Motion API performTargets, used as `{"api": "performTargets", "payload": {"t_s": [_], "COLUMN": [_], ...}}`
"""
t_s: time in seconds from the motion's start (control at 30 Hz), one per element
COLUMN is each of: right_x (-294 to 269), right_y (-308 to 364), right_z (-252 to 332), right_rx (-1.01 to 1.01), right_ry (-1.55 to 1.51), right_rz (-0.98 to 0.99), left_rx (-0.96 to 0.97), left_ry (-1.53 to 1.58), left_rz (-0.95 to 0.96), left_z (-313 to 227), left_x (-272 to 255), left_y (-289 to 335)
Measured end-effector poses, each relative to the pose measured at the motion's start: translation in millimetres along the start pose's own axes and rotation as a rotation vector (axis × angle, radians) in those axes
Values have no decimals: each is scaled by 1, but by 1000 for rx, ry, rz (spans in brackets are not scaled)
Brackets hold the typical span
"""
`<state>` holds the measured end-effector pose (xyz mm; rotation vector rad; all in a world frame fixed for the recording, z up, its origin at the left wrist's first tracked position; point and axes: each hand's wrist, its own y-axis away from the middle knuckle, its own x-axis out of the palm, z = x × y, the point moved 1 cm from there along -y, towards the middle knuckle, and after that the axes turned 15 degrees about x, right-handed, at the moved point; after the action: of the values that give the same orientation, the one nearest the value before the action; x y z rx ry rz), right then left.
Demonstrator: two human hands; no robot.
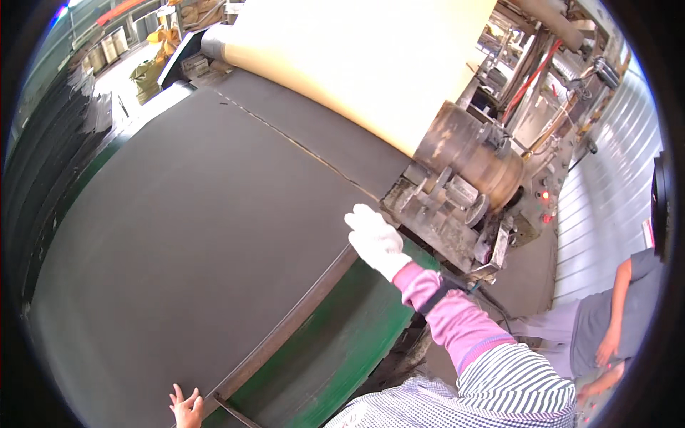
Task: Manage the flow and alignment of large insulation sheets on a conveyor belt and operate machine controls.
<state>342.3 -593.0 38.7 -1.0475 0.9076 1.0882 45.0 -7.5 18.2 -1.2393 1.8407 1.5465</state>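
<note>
A wide dark grey sheet [193,235] lies flat before me, with a thin pale line running across its far part. My right hand [374,235], in a white knitted glove, is by the sheet's right edge with its fingers stretched out. It appears to hold nothing; whether it touches the sheet I cannot tell. My left hand [187,408] is bare and shows at the lower left, near the sheet's near edge. Its fingers are spread with nothing visible in them, and the lower frame edge cuts off its wrist.
A large cream-coloured roll [349,64] spans the sheet's far end. Beside my right hand stands metal machinery with a rusty drum [471,153]. A green surface [321,342] shows below the sheet's near edge. At the right, a person in grey [599,321] stands by a corrugated wall [606,185].
</note>
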Motion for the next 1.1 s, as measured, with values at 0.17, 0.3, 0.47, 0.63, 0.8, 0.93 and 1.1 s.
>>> {"api": "performTargets", "payload": {"t_s": [0.17,0.3,0.47,0.63,0.8,0.93,1.1], "right_x": [-16,-34,-33,-38,-34,-24,-22], "right_y": [96,162,207,218,221,233,246], "right_z": [-9,-16,7,36,28,11,7], "right_rx": [-171,127,360,-17,-23,31,100], "right_ry": [-6,-271,-506,-388,-325,-295,-295], "right_rz": [89,481,756,770,815,965,1002], "left_rx": [152,235,324,406,87,-75,85], "left_ry": [-52,-83,-178,788,-274,-79,18], "left_rz": [-163,-87,-98,-320,-687,-706,-817], "left_z": [-85,-140,-208,-189,-43,18,-42], "left_x": [3,-5,-4,8,30,52,69], "left_y": [-25,-59,-103,-118,-48,-6,-28]}}
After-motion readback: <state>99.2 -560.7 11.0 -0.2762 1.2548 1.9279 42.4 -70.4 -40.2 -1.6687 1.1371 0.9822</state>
